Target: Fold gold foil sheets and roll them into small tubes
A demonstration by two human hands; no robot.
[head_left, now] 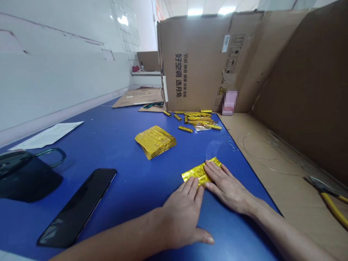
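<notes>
A sheet of shiny gold foil paper (194,173) lies on the blue table, partly covered by my hands. My left hand (182,208) rests its fingertips on the sheet's near edge, fingers stretched out and thumb spread to the right. Flat across the sheet's right part lies my right hand (227,186), its fingers extended. A stack of gold foil paper (155,140) sits farther off to the left. Beyond it, several rolled gold foil tubes (185,129) are scattered in a loose pile near the cardboard box.
On the left are a black phone (77,208), a dark mug (29,177) and white paper (49,135). A large cardboard box (203,72) stands at the back. Yellow-handled pliers (330,199) lie on cardboard at the right, beyond the table's edge, near loose thin strands.
</notes>
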